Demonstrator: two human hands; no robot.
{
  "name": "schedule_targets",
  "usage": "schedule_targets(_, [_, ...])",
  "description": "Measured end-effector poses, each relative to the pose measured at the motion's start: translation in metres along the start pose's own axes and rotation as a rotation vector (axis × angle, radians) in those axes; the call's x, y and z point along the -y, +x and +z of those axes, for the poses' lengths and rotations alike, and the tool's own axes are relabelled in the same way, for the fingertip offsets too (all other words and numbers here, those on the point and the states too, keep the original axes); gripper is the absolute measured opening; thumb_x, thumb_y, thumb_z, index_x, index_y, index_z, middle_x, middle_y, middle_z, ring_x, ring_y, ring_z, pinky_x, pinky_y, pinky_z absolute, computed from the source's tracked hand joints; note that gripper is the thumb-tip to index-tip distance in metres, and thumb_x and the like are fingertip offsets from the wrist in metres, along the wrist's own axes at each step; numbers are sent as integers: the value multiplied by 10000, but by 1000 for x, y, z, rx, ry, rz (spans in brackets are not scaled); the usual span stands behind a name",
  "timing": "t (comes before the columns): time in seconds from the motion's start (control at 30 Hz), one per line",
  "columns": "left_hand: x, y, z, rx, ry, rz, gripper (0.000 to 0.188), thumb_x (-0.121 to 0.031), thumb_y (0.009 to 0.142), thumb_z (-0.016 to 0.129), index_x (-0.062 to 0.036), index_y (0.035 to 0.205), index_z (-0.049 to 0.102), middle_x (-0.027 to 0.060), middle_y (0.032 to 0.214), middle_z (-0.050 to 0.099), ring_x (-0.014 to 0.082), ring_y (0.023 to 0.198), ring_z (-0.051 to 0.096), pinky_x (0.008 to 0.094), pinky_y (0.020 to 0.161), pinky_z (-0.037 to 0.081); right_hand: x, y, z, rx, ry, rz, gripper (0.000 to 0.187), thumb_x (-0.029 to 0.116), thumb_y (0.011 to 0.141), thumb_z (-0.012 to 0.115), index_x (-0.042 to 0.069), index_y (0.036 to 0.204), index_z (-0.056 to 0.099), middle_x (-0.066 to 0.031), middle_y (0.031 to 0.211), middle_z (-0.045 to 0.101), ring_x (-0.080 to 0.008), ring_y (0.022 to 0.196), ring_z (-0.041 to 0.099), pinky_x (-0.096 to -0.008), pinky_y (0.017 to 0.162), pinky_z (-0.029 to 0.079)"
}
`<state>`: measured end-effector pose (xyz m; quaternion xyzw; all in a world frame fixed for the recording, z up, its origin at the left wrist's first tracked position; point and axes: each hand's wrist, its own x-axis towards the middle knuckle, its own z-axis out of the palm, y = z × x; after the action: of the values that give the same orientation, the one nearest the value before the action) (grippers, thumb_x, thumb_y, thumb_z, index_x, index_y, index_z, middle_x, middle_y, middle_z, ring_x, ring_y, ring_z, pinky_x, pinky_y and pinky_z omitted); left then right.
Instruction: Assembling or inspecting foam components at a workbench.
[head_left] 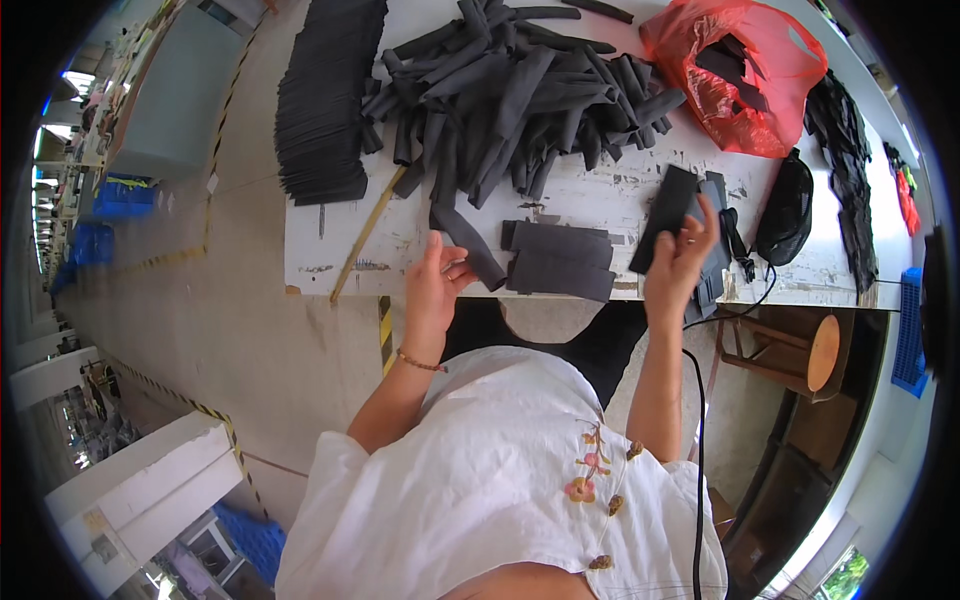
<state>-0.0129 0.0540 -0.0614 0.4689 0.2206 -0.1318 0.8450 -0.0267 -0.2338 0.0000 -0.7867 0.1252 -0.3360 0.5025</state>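
My left hand (pixel 437 280) is at the table's near edge, thumb up and fingers curled at the side of a dark grey curled fabric strip (pixel 470 243). Between the thumb and fingers of my right hand (pixel 683 255) is a flat black rectangular piece (pixel 662 215), tilted up off the table. Beneath that hand lie more dark grey flat pieces (pixel 712 270), partly hidden by it. A small stack of dark grey fabric rectangles (pixel 560 258) lies between my hands, reaching the front edge.
A large heap of rolled dark strips (pixel 520 100) covers the middle of the white table (pixel 330 255). Left of it stands a long neat stack (pixel 325 100), with a yellowish stick (pixel 368 232) nearer me. A red plastic bag (pixel 700 60), black pouch (pixel 786 210) and cable (pixel 697 450) are to the right.
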Motion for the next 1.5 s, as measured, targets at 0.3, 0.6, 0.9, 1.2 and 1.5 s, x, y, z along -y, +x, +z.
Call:
schedule_targets(0.3, [-20,-3,17,71,-181,-209,223,-148,893,666,-18,1056,585,112,964,664,261,964,663,364,821,562,45,-35,30,622,-78,96,313,143,863,702,11,965,437,-145,912,507,-291,786,501,-340,698,434])
schedule_targets(0.6, [-58,12,53,6,-237,-6,292,-135,887,671,3,1105,534,200,1096,636,327,1004,651,418,884,563,66,-29,23,653,-217,-207,585,97,765,739,24,1286,485,-155,1054,566,-323,985,510,-422,863,421])
schedule_targets(0.9, [-51,26,66,-23,-172,13,252,-138,880,680,-24,1059,543,181,1037,671,248,896,686,341,736,601,75,-35,29,549,-143,-69,454,46,672,799,55,1096,636,-122,1045,578,-297,972,532,-369,792,466])
schedule_targets(1.2, [-51,27,76,26,-155,-36,235,-132,880,680,-52,1058,549,166,1029,678,205,878,682,301,702,590,64,-39,19,523,-91,-25,339,63,698,805,34,1006,666,-102,1036,586,-240,893,580,-320,677,481])
schedule_targets(1.5, [-49,29,79,103,-101,-31,223,-125,877,682,-53,1049,560,167,1013,677,205,842,689,307,694,596,67,-32,31,476,-141,-107,292,34,707,771,46,989,697,-70,893,569,-234,796,545,-336,657,448])
